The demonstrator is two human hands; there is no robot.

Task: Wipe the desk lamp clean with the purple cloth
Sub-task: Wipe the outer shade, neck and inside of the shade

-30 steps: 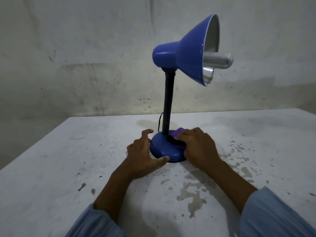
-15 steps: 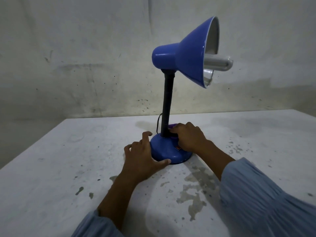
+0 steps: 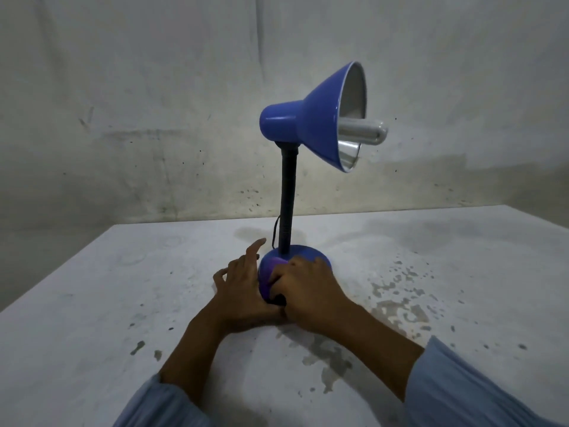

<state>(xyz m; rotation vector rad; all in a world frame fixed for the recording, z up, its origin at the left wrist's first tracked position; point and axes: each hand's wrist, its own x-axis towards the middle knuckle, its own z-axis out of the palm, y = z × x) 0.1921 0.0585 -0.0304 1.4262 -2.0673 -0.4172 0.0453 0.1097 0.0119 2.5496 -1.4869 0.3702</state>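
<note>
Right hand (image 3: 308, 285) curls round the purple cloth (image 3: 275, 266) on the lamp (image 3: 311, 134) base; beside it, left hand (image 3: 240, 282) spread, steadying.

1. I count one desk lamp (image 3: 311, 134). It stands just in front of my hands, and both hands touch its round base.
2. The lamp has one bulb (image 3: 365, 132), high above my right hand (image 3: 308, 288).
3. There is one purple cloth (image 3: 275, 266). I see only a small part of it, under the fingers of my right hand, on the base.
4. There is one black cord (image 3: 275, 231), just behind my left hand (image 3: 243, 288), beside the lamp's neck.
5. There is one table (image 3: 92, 303), under both hands.
6. I see two hands and two light blue sleeves (image 3: 462, 392), one on each arm.
</note>
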